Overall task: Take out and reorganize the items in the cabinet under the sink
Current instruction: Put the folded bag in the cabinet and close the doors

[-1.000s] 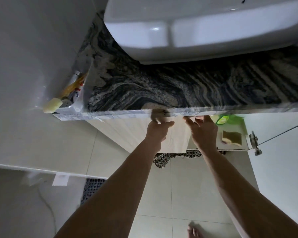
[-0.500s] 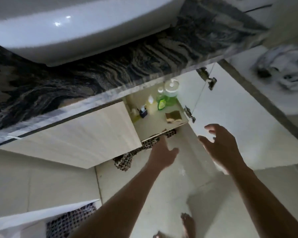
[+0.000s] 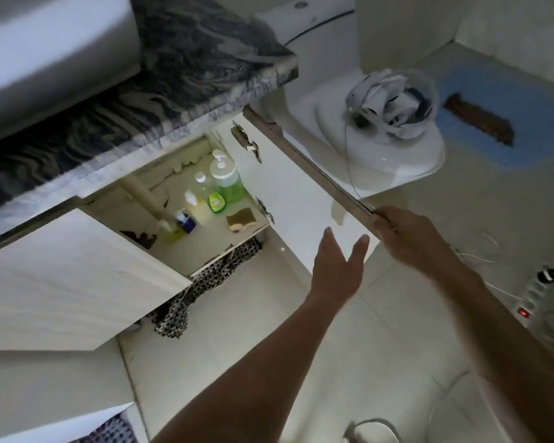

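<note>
- The dark grey, white-veined marble surface (image 3: pixel 186 78) runs across the upper left, carrying the white ceramic sink basin (image 3: pixel 45 59) on top.
- Below it, the pale wood-grain cabinet (image 3: pixel 179 251) stands with its left door (image 3: pixel 61 282) closed and its right white door (image 3: pixel 301 199) swung wide open.
- The right hand (image 3: pixel 410 238) grips the outer edge of the open door, fingers curled round it.
- The left hand (image 3: pixel 336 266) hangs free in front of the opening, fingers straight and spread apart, holding nothing.
- Inside the cabinet, on its floor, a large clear pump bottle of green liquid (image 3: pixel 226 180) stands at the back right, with a smaller clear bottle with a green label (image 3: pixel 210 195) just beside it.
- A yellow-and-brown sponge (image 3: pixel 241 219) lies near the front right corner.
- A small white bottle (image 3: pixel 191 199) and a dark blue box-shaped item (image 3: pixel 186 222) sit near the beige drain pipe (image 3: pixel 144 196), which slants down through the compartment.
- A black-and-white patterned cloth (image 3: pixel 205 282) lies on the pale tiled floor (image 3: pixel 237 346) under the cabinet's front edge.
- To the right stands a white toilet (image 3: pixel 406 161) with a closed lid; a clear round bowl holding white gear (image 3: pixel 394 100) rests on it, a thin cable trailing down.
- Farther right, a blue floor mat (image 3: pixel 506 123) lies on the tiles, and a white power strip with a red light (image 3: pixel 531 302) lies near the right edge.
</note>
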`<state>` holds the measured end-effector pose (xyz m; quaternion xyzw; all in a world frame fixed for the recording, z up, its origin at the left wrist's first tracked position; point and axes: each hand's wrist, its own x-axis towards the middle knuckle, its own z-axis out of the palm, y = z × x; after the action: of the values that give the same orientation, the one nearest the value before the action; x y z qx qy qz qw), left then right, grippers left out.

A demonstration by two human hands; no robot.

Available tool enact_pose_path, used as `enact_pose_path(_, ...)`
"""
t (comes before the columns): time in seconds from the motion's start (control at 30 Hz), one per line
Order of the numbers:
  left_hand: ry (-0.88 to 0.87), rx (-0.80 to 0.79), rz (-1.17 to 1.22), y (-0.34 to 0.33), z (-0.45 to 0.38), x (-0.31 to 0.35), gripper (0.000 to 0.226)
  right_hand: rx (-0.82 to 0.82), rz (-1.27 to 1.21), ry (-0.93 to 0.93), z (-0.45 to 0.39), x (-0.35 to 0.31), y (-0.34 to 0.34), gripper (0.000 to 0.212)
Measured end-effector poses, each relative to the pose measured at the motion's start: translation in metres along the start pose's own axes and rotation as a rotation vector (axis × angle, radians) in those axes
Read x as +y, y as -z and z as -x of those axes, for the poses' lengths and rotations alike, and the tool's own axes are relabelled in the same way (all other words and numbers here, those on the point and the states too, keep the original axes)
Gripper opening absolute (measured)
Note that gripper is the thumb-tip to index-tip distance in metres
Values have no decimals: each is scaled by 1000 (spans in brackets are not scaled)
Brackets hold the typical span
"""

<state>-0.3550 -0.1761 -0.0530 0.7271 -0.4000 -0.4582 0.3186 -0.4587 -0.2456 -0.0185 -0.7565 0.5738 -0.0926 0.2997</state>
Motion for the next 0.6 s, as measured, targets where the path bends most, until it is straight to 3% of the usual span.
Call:
enact_pose_path(0.17,187,65,281,-8,-1,30,63,-134,-174,34,14,8,5,34)
enact_pose_path(0.23,250,94,364,-2,-1,35,67,-197,-252,22,21,10,3,35)
enact_pose_path(0.3,278,111,351,8,1,32,83,-253,-322,14,28,7,-2,36)
enact_pose_path(0.37,264,131,303,20,6,22,76,-320,-369,38,33,-1,-6,36)
enact_pose_path(0.47,257,122,269,47,21,3,60,-435,-331,111,34,-21,-18,37)
enact_pose_path(0.6,360,168,426,87,34,-33,50,-534,-189,270,36,-63,-44,37)
